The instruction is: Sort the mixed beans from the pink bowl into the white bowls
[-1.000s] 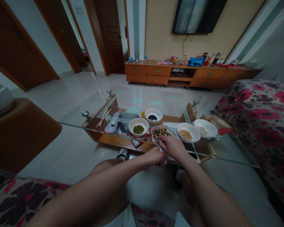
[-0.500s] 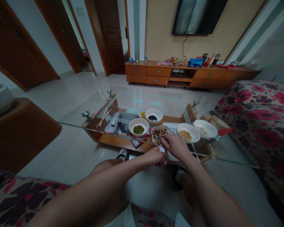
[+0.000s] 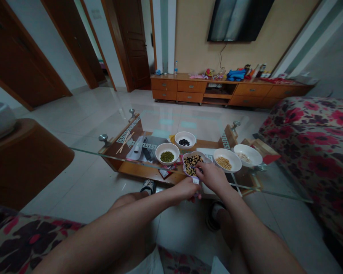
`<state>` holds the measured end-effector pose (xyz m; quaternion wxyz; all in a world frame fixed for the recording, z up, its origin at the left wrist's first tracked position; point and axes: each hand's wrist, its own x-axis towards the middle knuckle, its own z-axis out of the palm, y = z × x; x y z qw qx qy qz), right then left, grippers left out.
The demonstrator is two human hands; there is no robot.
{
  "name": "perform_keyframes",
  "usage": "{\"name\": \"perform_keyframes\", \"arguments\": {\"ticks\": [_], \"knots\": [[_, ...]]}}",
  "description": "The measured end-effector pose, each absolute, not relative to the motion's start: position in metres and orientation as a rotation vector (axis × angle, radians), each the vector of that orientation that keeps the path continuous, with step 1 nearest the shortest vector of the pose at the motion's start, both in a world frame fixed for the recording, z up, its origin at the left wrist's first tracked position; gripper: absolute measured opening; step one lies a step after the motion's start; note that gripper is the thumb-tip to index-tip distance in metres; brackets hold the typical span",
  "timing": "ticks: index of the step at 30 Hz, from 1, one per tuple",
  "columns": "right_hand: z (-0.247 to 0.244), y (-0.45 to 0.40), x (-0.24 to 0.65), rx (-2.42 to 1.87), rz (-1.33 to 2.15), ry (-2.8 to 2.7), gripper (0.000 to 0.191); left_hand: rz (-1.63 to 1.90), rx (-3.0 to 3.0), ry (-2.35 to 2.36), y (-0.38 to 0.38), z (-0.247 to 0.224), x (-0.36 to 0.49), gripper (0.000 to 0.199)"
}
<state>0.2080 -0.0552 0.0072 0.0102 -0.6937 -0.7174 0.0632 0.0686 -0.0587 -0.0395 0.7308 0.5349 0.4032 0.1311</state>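
Note:
A scalloped, purple-edged dish (image 3: pixel 206 156) of mixed black and yellow beans (image 3: pixel 192 161) sits at the near edge of the glass table. My left hand (image 3: pixel 186 189) is closed around a purple, handle-like part at the dish's near side. Over the beans, my right hand (image 3: pixel 213 177) has its fingers pinched together; a small bluish, thin thing shows at the fingertips, too small to name. Around the dish stand a white bowl of green beans (image 3: pixel 167 156), one of black beans (image 3: pixel 184 142), one of yellow beans (image 3: pixel 224 163) and a bowl with pale contents (image 3: pixel 244 156).
Chopsticks (image 3: pixel 125 142) and a clear plastic roll or sheet (image 3: pixel 137 148) lie on the left of the glass table (image 3: pixel 88 152). A red packet (image 3: pixel 166 173) shows below the glass. Beyond stands a long wooden cabinet (image 3: pixel 191 86); a flowered sofa (image 3: pixel 317 121) is at right.
The fingers of my right hand have shifted very slightly over the mixed beans. My left hand keeps its place, and the bowls stand as before.

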Motion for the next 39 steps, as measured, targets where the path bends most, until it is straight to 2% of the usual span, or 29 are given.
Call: {"name": "perform_keyframes", "arguments": {"ticks": [39], "knots": [[0.015,-0.059,0.208,-2.111,0.156,-2.188,0.032,0.266,1.234,0.900,-0.059,-0.036,0.067,0.010]]}}
